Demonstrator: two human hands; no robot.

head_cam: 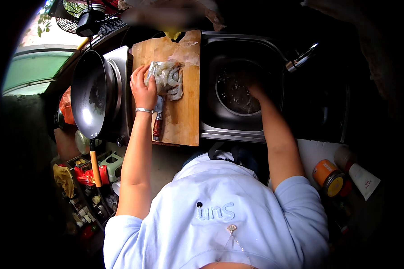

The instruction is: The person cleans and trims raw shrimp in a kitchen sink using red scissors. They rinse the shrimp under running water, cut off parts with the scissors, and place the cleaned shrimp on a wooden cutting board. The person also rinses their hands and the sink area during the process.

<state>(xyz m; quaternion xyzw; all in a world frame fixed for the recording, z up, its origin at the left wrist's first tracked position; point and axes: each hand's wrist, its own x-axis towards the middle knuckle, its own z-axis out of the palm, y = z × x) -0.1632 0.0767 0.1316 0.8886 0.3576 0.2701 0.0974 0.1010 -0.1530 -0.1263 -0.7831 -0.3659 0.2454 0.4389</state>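
Observation:
Peeled raw shrimp [170,79] lie in a pile on a wooden cutting board [187,117]. A kitchen knife with a reddish-brown handle [157,126] lies on the board, its blade partly covered by the shrimp. My left hand [143,84] is at the left side of the pile, thumb and fingers apart, with the thumb close against the shrimp. Over in the dark sink [208,116], my right hand [254,88] reaches into a round basin [224,106] with small pale bits inside. Shadow hides its fingers and anything in them.
A black wok [91,90] with a wooden handle stands tilted left of the board, beside the stove [121,55]. The chrome faucet [301,57] is beyond the sink's right side. An orange jar [328,176] and a white tube [363,181] sit at right. A fan [89,22] hangs upper left.

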